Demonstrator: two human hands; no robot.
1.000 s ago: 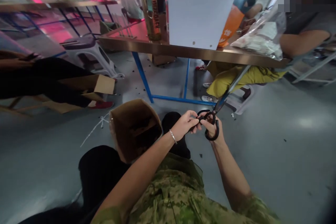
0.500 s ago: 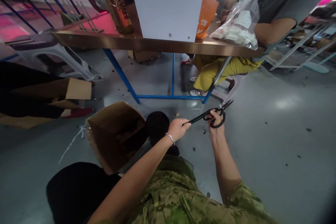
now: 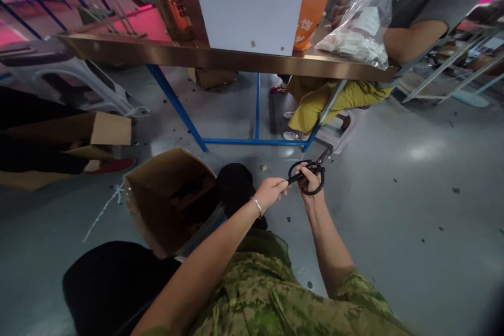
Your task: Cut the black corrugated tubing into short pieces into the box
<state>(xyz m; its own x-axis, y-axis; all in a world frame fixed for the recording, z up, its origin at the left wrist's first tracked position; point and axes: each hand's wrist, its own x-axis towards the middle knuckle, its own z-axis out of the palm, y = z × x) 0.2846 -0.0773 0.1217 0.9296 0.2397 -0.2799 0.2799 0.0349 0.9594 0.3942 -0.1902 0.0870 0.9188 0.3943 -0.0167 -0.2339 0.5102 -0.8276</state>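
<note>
Scissors with large black looped handles [image 3: 317, 187] hang around the fingers of my right hand [image 3: 312, 182], their blades pointing away to the upper right. A narrow black strip [image 3: 293, 178] with a ribbed look runs between my two hands. My left hand [image 3: 272, 193], wearing a silver bracelet, pinches the near end of the strip. The fingers of my right hand close on its other end beside the scissor loops. What the strip is exactly, I cannot tell.
An open cardboard box [image 3: 132, 189] stands at my left, with dark contents. Ahead is a blue-legged table [image 3: 236, 60] bearing a white panel, an orange bag [image 3: 313, 5] and a clear plastic bag [image 3: 360, 44]. A person in yellow trousers [image 3: 334, 100] sits behind it. Dark scraps dot the floor.
My right hand and the scissors have come left and nearer my left hand. Less of the black strip shows between them. The view has shifted slightly.
</note>
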